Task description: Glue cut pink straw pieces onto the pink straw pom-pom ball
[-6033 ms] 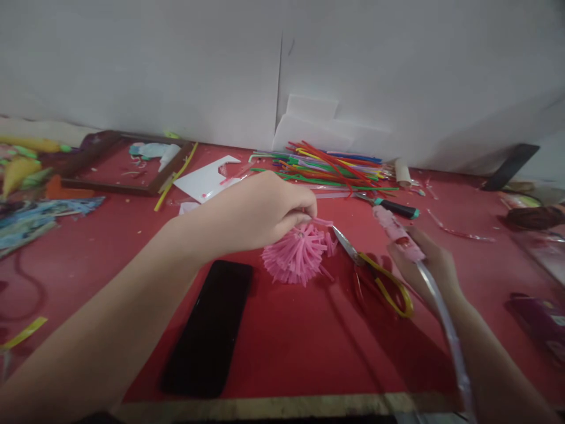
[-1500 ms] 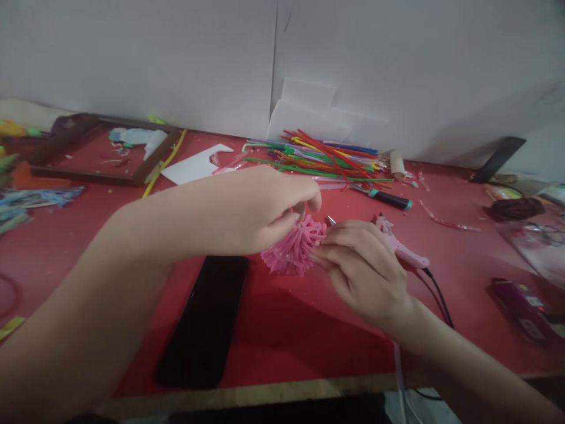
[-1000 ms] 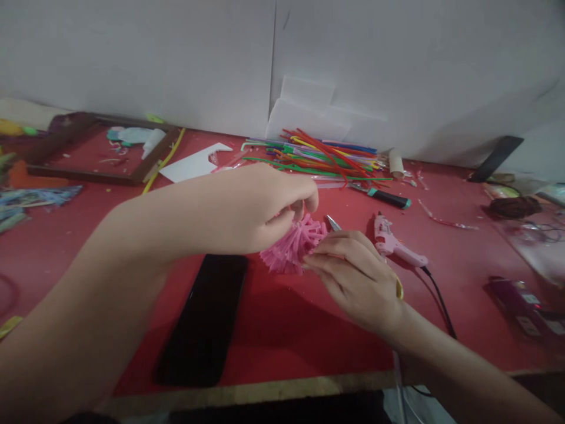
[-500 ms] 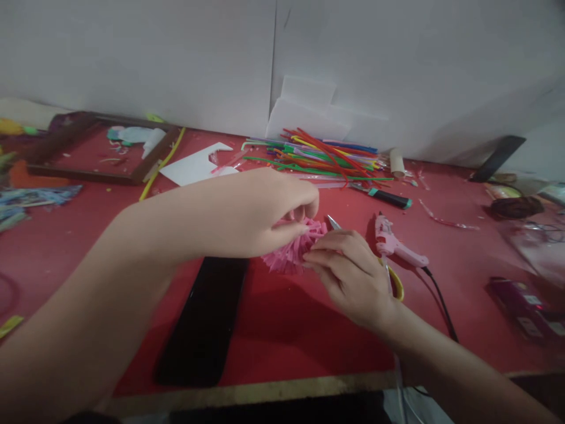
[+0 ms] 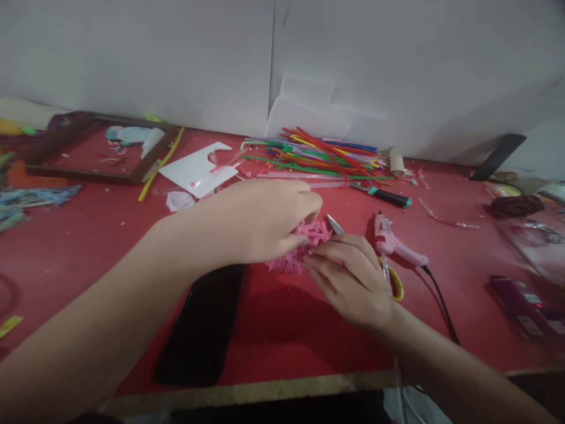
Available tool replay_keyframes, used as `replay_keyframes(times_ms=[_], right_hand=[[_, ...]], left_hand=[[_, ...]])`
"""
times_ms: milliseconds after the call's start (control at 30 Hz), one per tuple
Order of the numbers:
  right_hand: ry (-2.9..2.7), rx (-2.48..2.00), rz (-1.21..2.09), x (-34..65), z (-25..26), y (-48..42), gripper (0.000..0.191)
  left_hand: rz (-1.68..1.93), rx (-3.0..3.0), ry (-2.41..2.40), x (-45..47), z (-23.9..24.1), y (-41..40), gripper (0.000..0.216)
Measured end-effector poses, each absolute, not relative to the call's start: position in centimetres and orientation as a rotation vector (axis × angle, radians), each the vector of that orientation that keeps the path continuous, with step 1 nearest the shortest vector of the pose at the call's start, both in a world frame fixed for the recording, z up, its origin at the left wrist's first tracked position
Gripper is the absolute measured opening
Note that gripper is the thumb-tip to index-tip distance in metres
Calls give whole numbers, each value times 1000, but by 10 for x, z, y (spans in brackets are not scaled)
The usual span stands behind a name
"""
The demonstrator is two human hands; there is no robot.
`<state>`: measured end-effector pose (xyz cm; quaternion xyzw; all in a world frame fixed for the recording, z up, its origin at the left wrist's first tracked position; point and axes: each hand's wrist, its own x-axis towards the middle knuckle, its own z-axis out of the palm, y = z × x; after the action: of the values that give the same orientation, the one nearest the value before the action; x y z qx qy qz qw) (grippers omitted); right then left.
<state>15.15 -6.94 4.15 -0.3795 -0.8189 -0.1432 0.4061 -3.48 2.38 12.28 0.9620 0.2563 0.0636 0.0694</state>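
A pink spiky ball made of cut straw pieces [image 5: 304,246] rests on the red table [image 5: 286,330], near its middle. My left hand [image 5: 265,221] is curled over the ball's top and left side, gripping it. From the right, my right hand [image 5: 351,277] pinches the ball's side with its fingertips. Most of the ball is hidden under the two hands.
A pink glue gun [image 5: 395,244] with a black cord and yellow-handled scissors [image 5: 391,277] lie just right of my hands. A black phone [image 5: 198,327] lies at the front left. Coloured straws [image 5: 318,156] are piled at the back, and a wooden frame [image 5: 95,147] sits at the back left.
My left hand has lowered and closed further over the pink ball, pressing it nearer the table. The right hand stays at its side. Six seconds ago the right hand held the glue gun.
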Motion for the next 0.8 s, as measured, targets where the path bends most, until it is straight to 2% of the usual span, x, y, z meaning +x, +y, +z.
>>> replay_keyframes(times_ms=[333, 800], right_hand=[[-1987, -1014, -139, 145, 39, -70, 11], [-1999, -1017, -337, 149, 40, -70, 16]], left_hand=[[212, 2891, 732, -35, 119, 24, 12], [169, 2890, 759, -34, 119, 23, 12]])
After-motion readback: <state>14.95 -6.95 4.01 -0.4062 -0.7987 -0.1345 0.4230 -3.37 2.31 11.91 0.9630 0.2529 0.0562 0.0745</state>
